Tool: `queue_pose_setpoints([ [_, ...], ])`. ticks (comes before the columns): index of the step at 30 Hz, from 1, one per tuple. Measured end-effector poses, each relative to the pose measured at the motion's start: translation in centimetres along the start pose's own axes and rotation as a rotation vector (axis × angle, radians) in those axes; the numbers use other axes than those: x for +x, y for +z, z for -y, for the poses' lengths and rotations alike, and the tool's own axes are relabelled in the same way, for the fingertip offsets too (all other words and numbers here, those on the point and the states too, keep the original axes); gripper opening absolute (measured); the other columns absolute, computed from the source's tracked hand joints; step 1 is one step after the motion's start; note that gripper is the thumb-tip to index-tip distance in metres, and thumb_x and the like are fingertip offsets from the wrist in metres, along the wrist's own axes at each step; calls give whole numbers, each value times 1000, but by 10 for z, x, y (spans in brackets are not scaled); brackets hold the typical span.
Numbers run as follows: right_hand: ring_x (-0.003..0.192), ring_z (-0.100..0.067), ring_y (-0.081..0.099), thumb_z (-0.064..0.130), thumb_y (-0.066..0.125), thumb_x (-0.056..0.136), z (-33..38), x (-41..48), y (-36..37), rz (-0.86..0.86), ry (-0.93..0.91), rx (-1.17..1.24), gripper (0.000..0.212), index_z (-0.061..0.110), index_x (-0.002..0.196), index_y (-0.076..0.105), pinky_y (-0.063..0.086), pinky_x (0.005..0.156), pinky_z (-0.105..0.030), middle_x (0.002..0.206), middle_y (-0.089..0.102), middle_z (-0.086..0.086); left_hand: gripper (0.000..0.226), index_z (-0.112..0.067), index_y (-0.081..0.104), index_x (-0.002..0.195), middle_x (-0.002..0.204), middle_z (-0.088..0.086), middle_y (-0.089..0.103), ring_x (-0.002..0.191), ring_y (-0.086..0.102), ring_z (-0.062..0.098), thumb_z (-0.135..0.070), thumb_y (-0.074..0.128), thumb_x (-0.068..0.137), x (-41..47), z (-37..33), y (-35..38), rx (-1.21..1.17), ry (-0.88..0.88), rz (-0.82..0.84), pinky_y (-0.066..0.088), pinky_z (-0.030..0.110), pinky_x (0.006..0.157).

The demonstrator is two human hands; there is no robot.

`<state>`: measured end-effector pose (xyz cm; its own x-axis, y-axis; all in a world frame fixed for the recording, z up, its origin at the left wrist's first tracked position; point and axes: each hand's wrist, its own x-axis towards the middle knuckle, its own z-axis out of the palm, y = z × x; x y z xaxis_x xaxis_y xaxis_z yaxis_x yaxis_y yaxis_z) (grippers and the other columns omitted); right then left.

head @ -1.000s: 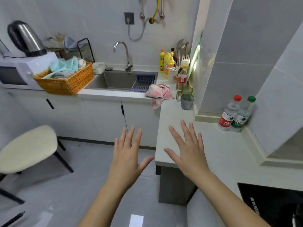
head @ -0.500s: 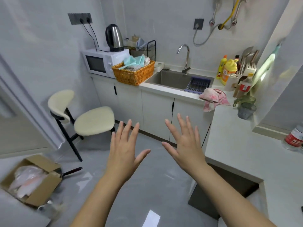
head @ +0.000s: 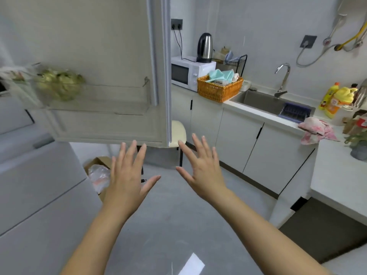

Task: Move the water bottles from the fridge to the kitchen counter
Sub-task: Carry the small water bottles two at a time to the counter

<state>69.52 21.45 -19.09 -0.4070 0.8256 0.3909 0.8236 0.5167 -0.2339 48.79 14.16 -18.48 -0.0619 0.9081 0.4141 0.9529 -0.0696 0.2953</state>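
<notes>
**A:** Head camera: what are the hands doing?

**B:** Both are in mid-air over the floor, palms down. The left hand (head: 127, 175) and the right hand (head: 202, 167) have straight, spread fingers and hold nothing. I read that as hands kept free for a reach.

**A:** Where are the water bottles?

**B:** None shows. The fridge door (head: 111, 46) stands wide open at upper left, with its inner face towards the camera. Its clear door shelf (head: 103, 98) carries only a blurred green bundle (head: 59, 84) near its left end. The open compartment lies beyond the left edge of the frame, so I can't tell whether any bottles are in there. The grey fridge body (head: 35, 185) below is closed.

**A:** And the kitchen counter (head: 341, 179)?

**B:** It runs along the right side. The part nearest the camera is bare, which looks like a sensible landing place. Further along, a pink cloth (head: 315, 130) hangs over the front edge beside the sink (head: 264, 102). An orange basket (head: 218, 90) sits at the sink's left edge, next to the microwave (head: 190, 73).

**A:** Anything in the way?

**B:** A cardboard box (head: 97, 165) lies on the floor under the door, so it could get underfoot.
</notes>
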Motion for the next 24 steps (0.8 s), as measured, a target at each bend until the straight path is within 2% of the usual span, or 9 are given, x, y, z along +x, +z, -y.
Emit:
queue_pose_setpoints([
  [3, 152, -26, -6, 60, 40, 96, 40, 15, 14, 6, -72, 8, 67, 44, 154, 9, 3, 119, -49, 166, 3, -2, 87, -14, 26, 152, 161, 10, 18, 149, 4, 29, -65, 38, 82, -8, 38, -22, 28, -52, -34, 18, 56, 117],
  [8, 152, -28, -3, 59, 39, 96, 92, 44, 42, 55, -190, 44, 65, 42, 154, 13, 10, 121, -51, 165, 5, -2, 89, -18, 23, 153, 162, 3, 11, 150, -4, 22, -69, 33, 81, -23, 91, -48, 45, -150, -86, 2, 45, 119],
  [12, 152, -27, -4, 59, 39, 96, 133, 73, 71, 105, -276, 78, 65, 42, 154, 15, 7, 121, -50, 165, 4, -2, 87, -18, 19, 154, 163, 3, 10, 150, -5, 22, -66, 37, 83, -29, 135, -63, 80, -253, -115, 5, 49, 121],
  [16, 152, -28, -2, 59, 39, 97, 173, 114, 106, 153, -370, 101, 65, 41, 154, 14, 9, 120, -51, 165, 6, -4, 89, -17, 20, 154, 162, 6, 11, 150, -5, 23, -74, 28, 86, -30, 185, -74, 129, -344, -154, 7, 50, 120],
  [20, 152, -29, -4, 59, 38, 97, 213, 163, 142, 204, -464, 125, 64, 40, 154, 15, 8, 119, -53, 165, 3, -2, 91, -18, 16, 155, 163, 6, 9, 150, -6, 23, -68, 29, 80, -20, 232, -86, 193, -458, -160, 8, 49, 121],
  [24, 152, -25, -9, 57, 36, 99, 253, 208, 176, 250, -571, 173, 64, 44, 153, 5, 3, 120, -51, 165, -3, 1, 90, -19, 15, 155, 163, 5, 6, 149, -9, 21, -67, 31, 81, -11, 276, -101, 247, -559, -189, 6, 47, 120],
])
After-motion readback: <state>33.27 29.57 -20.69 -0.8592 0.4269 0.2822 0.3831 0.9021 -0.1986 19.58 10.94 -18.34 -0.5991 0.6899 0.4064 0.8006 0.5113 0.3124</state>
